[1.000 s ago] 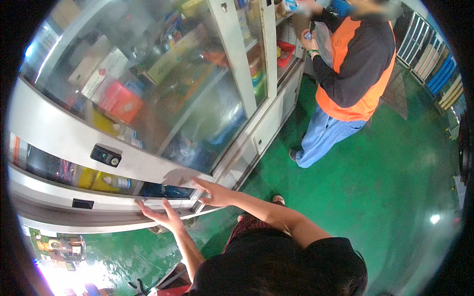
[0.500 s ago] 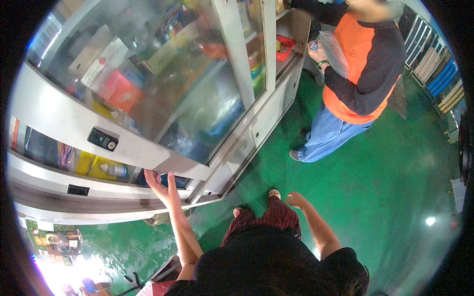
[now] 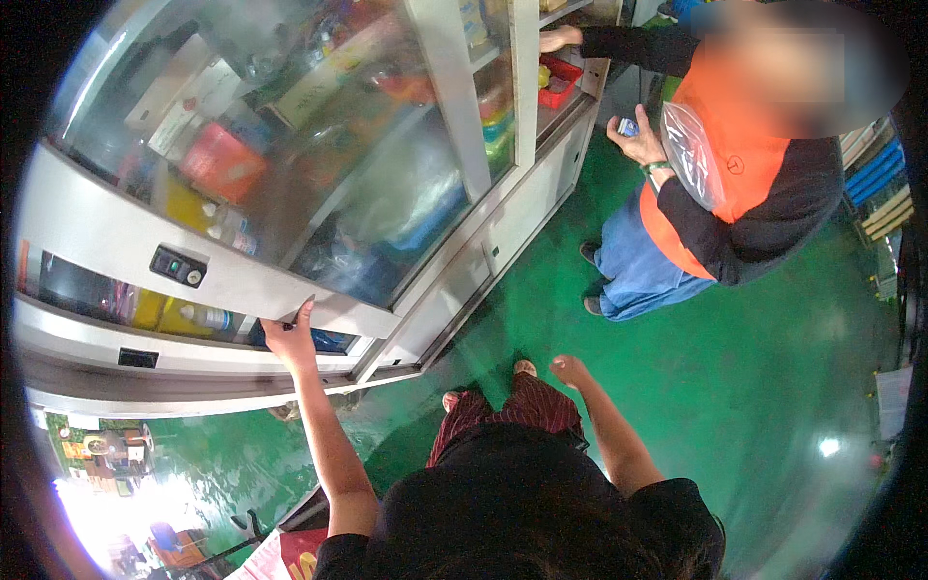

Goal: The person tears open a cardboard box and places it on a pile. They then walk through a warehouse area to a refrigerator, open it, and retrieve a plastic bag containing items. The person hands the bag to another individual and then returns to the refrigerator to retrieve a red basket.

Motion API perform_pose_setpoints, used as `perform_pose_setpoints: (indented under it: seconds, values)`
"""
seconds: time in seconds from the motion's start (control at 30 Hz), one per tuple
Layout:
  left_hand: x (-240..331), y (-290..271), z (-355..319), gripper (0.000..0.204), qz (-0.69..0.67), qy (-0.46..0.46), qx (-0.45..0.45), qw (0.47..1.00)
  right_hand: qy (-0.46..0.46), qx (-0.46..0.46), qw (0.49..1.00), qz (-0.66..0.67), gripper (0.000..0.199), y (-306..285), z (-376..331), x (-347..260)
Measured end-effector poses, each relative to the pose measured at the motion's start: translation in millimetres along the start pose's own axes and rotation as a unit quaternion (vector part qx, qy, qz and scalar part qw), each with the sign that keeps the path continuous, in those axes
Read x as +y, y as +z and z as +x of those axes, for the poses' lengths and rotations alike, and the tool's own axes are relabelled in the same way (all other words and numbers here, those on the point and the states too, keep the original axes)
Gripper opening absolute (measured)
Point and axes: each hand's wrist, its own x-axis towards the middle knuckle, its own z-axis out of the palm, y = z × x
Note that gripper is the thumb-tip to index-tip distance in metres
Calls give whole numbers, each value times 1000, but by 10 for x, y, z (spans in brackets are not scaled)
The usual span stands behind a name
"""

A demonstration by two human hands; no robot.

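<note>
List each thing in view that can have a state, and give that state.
Glass door: edge apart from the next white frame, contents showing between.
Left hand: on the door's edge, grip tightness unclear.
Right hand: curled, apart from the cabinet.
Red tray: inside the cabinet, holding a yellow item.
Clear plastic bag: against an orange top.
Other person's lower hand: holding a small item.
Other person's upper hand: at the cabinet's open section.
</note>
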Motion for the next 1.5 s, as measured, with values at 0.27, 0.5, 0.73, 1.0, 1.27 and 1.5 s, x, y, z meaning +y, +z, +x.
perform_pose_setpoints:
  seconds: [0.27, 0.5, 0.73, 1.0, 1.27, 1.5]
  values:
    - [-251, -291, -5, 47, 74, -19, 7, 997, 41, -34, 998, -28, 38, -79, 106, 489]
    - [-724, -583, -41, 50, 54, -47, 36, 997, 79, -135, 984, -81, 39, -121, 234, 530]
    - [-679, -521, -16, 49, 36, -14, 26, 999, -70, 46, 996, -37, 34, 475, 985, 495]
    - [-720, -461, -118, 46, 46, 10, 57, 997, -18, -143, 987, -70, 45, 795, 783, -88]
    - [-554, -148, -361, 76, -27, -19, 131, 991, 1, -129, 983, -127, 43, 592, 554, -370]
    - [-599, 45, -924, 74, -44, 94, 83, 991, 29, -129, 984, -119, 42, 463, 364, -534]
